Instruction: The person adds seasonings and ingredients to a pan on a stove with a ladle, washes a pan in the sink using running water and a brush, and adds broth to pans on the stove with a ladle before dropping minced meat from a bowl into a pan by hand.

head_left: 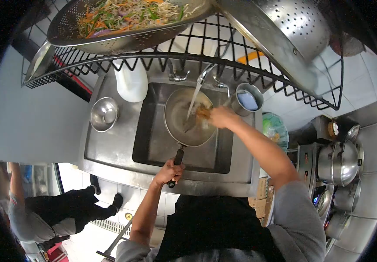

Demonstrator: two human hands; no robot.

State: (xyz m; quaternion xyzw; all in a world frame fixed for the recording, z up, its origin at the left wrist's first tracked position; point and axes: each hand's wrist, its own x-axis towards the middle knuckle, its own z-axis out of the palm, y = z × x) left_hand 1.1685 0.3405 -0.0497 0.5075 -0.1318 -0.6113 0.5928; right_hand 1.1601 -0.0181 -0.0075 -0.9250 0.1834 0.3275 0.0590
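My left hand (169, 172) is wrapped round the black handle of a frying pan (177, 126), which is held in the sink (153, 153). Water runs from the tap (203, 75) into the pan, and some cloudy water covers its bottom. Closed round a tan bristly brush (203, 112), my right hand (221, 117) is at the pan's right side. The brush is blurred and its lower end lies inside the pan.
A small metal bowl (104, 114) and a white jug (130, 81) stand left of the sink. A metal container (248, 99) is at its right. Overhead, a black wire rack (197, 56) holds a colander (123, 41) of shredded vegetables. Another person (61, 214) stands at lower left.
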